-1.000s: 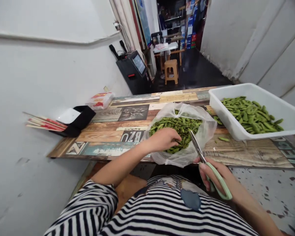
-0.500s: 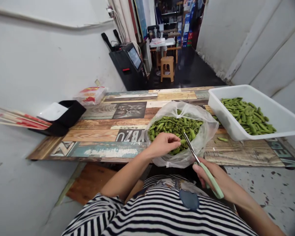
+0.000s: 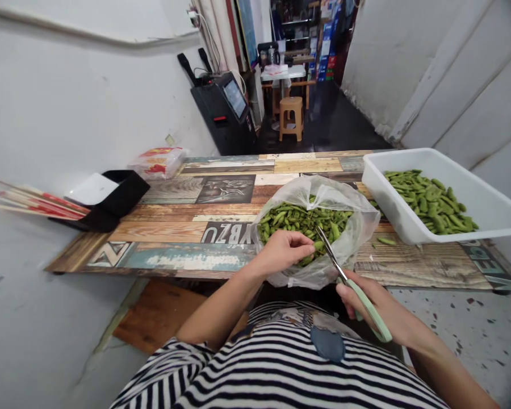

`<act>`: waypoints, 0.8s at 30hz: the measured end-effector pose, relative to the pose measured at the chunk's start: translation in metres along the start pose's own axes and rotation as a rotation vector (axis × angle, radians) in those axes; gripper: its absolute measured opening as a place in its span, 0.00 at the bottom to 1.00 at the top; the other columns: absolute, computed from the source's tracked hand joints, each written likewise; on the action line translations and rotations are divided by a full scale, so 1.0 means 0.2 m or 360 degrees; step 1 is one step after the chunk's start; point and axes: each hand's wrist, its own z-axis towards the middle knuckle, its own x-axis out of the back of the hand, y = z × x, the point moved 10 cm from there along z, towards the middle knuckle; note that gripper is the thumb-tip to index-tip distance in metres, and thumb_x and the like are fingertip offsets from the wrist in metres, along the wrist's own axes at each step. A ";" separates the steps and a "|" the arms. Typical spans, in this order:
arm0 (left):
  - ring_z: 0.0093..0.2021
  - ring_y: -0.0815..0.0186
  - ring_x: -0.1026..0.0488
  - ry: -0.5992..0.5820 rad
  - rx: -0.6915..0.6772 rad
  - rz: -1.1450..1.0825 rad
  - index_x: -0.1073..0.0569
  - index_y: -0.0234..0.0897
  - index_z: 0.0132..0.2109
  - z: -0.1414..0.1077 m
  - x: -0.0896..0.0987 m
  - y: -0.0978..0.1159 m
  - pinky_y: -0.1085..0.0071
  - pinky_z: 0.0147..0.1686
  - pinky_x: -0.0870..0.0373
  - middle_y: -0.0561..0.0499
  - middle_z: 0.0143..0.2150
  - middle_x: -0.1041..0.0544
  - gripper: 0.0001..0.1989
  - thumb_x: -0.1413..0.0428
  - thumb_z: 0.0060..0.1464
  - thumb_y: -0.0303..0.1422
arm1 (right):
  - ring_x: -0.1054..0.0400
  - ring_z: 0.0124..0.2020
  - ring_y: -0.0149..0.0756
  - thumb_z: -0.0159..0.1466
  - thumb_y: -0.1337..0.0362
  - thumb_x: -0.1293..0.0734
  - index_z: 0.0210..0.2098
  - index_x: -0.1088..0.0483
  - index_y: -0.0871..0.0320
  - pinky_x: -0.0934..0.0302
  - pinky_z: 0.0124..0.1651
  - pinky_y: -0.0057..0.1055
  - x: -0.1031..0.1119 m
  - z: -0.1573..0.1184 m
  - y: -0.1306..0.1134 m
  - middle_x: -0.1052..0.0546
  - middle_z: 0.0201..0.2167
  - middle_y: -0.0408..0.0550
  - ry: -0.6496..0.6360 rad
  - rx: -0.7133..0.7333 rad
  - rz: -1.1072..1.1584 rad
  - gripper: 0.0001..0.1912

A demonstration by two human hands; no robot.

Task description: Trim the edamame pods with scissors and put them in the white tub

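My left hand (image 3: 286, 250) is closed in a pinch on a green edamame pod (image 3: 318, 246), over the near part of a clear plastic bag (image 3: 360, 238). Many loose pods (image 3: 287, 216) fill the bag, which lies with its mouth wide on the table. My right hand (image 3: 364, 298) grips a pair of scissors (image 3: 368, 309) by pale green handles. Their metal blades point up and left, with the tips just beside the pinched pod. Whether the blades touch that pod I cannot tell.
A white plastic tub (image 3: 398, 210) with trimmed-looking pods stands at the right of the patterned table (image 3: 162, 233). One pod (image 3: 386, 241) lies by it. At the left are a black holder (image 3: 130, 196) with chopsticks (image 3: 42, 204) and a plastic packet (image 3: 157, 162).
Almost nothing differs. The view has shifted slightly, and both hands keep their hold on the pod and the scissors in nearly the same place.
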 end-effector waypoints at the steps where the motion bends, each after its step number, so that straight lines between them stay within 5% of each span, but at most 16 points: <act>1: 0.20 0.75 0.39 0.0001 0.0001 0.0000 0.22 0.30 0.33 0.00 0.00 0.00 0.78 0.20 0.44 0.51 0.22 0.28 0.12 0.39 0.45 0.37 | 0.36 0.25 0.33 0.67 0.49 0.43 0.35 0.34 0.56 0.42 0.30 0.28 0.00 0.00 0.01 0.30 0.22 0.42 -0.0010 -0.0026 0.0033 0.17; 9: 0.21 0.75 0.38 0.0031 -0.0012 -0.0037 0.22 0.30 0.31 -0.02 0.00 0.00 0.79 0.20 0.42 0.51 0.23 0.26 0.11 0.38 0.44 0.36 | 0.37 0.23 0.33 0.66 0.47 0.43 0.31 0.35 0.56 0.42 0.25 0.28 -0.02 -0.01 -0.04 0.32 0.20 0.43 -0.0048 -0.0050 0.0128 0.19; 15: 0.18 0.76 0.36 0.0006 0.0090 -0.0234 0.24 0.29 0.31 -0.02 -0.01 -0.05 0.79 0.20 0.40 0.54 0.20 0.28 0.12 0.35 0.41 0.34 | 0.43 0.13 0.28 0.63 0.46 0.40 0.29 0.38 0.55 0.49 0.16 0.24 -0.03 0.02 0.07 0.38 0.13 0.34 0.0060 -0.0216 0.0315 0.19; 19: 0.23 0.72 0.27 0.0114 0.0171 -0.0743 0.30 0.30 0.31 -0.01 -0.01 -0.09 0.75 0.28 0.29 0.53 0.23 0.26 0.15 0.33 0.38 0.32 | 0.36 0.19 0.31 0.66 0.44 0.44 0.26 0.39 0.56 0.41 0.25 0.27 -0.03 0.03 0.04 0.33 0.17 0.39 0.0060 -0.0101 0.0265 0.23; 24: 0.27 0.70 0.24 0.0370 0.0079 -0.1080 0.34 0.31 0.29 -0.02 0.02 -0.09 0.74 0.32 0.26 0.54 0.24 0.26 0.16 0.33 0.39 0.29 | 0.35 0.26 0.34 0.67 0.44 0.49 0.27 0.38 0.57 0.39 0.34 0.31 -0.05 0.00 -0.04 0.29 0.22 0.44 -0.0062 -0.0043 0.0075 0.26</act>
